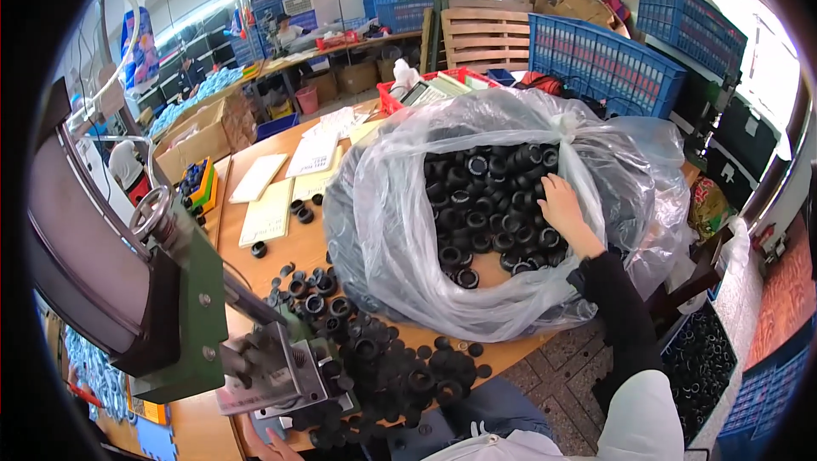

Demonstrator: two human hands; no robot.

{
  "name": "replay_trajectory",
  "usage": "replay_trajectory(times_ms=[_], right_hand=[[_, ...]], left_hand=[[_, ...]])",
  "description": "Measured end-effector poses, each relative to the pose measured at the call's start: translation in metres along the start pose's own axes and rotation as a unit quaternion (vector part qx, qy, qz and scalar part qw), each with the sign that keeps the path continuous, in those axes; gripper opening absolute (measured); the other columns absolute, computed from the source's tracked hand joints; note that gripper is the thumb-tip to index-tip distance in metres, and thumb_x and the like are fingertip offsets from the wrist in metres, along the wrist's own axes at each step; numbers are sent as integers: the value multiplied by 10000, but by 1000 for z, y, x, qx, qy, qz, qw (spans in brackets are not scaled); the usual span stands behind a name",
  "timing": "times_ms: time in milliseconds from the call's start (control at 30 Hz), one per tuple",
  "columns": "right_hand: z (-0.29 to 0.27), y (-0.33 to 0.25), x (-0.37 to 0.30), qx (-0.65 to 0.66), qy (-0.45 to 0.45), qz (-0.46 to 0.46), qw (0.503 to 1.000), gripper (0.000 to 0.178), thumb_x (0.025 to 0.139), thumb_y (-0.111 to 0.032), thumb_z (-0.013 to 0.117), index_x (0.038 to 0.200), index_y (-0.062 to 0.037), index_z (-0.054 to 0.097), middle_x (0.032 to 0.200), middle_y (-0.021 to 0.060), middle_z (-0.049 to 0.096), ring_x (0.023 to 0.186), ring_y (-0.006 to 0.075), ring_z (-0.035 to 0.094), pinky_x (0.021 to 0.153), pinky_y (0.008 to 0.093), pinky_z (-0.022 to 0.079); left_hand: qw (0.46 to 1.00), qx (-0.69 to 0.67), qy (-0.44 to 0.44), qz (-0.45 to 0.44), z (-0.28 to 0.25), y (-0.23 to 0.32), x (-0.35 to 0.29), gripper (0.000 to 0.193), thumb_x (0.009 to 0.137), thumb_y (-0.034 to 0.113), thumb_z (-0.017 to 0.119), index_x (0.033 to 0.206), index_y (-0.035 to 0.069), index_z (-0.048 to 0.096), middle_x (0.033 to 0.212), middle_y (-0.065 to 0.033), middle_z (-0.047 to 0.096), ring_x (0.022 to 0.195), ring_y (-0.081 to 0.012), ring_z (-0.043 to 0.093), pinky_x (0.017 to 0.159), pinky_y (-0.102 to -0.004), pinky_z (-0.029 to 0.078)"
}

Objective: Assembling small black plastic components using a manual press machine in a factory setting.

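Observation:
A big clear plastic bag [374,206] lies with its mouth spread on the table, full of black round caps [481,197]. Inside its right edge, my right hand [568,213] reaches over the caps, fingers stretched and touching them; no cap is plainly gripped. At the bottom left, my left hand [271,442] is partly cut off by the frame, its visible fingers apart beside the metal fixture [277,372] of a green bench press [191,316]. A heap of loose black caps and discs [374,367] covers the table between press and bag.
Cream paper booklets [265,214] and a few stray caps lie left of the bag. Behind it stand a red crate [389,102] and a blue crate [604,65]. A bin of black parts [702,359] sits at lower right. Other people work at a far bench.

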State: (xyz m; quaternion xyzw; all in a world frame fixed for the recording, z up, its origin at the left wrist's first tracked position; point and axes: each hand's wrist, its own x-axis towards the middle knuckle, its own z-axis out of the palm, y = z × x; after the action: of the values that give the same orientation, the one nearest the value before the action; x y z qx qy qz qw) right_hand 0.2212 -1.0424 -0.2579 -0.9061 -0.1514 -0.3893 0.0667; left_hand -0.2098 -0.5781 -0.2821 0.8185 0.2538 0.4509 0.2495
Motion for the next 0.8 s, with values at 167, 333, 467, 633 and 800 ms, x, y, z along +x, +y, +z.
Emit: replay_trajectory(times_ms=[167, 333, 467, 633, 800], right_hand=[[55, 54, 0, -135, -143, -24, 980, 426, 688, -82, 700, 1080, -27, 543, 1034, 117, 570, 1032, 306, 519, 825, 403, 445], [35, 38, -1, -43, -155, -17, 987, 617, 575, -84, 800, 1110, -4, 501, 1030, 119, 570, 1058, 334, 514, 851, 427, 446], [-6, -4, -2, 294, -147, 191, 925, 550, 678, -112, 812, 1088, -39, 453, 1053, 151, 570, 949, 284, 614, 803, 364, 497], [-72, -106, -17, 745, -185, 143, 624, 410, 848, -160, 642, 1201, -66, 456, 901, 71, 585, 779, 123, 573, 694, 254, 471], [-114, -209, -35, 703, -290, -37, 648, 466, 856, -34, 616, 1301, -22, 479, 1173, 82, 504, 1002, 138, 532, 870, 244, 431]], left_hand=[[981, 57, 106, 153, 35, 7, 10, 514, 847, 178, 707, 1219, -113, 505, 1147, -270, 590, 1013, -319, 600, 875, -406, 486], [992, -54, 104, -43, 54, -7, 20, 566, 786, 67, 707, 1272, -75, 456, 1225, -191, 565, 1193, -263, 485, 981, -362, 379], [997, -44, 61, -30, 61, -9, 26, 481, 787, 20, 645, 1227, -78, 476, 1194, -175, 548, 1022, -259, 529, 911, -350, 415], [996, 24, 81, 9, 67, -28, 6, 512, 800, 128, 745, 1206, -53, 493, 1133, -146, 542, 1023, -242, 523, 913, -355, 418], [986, -108, 112, -65, 61, -26, -7, 543, 731, 71, 771, 1198, -29, 514, 1198, -164, 519, 1082, -302, 516, 951, -405, 406]])
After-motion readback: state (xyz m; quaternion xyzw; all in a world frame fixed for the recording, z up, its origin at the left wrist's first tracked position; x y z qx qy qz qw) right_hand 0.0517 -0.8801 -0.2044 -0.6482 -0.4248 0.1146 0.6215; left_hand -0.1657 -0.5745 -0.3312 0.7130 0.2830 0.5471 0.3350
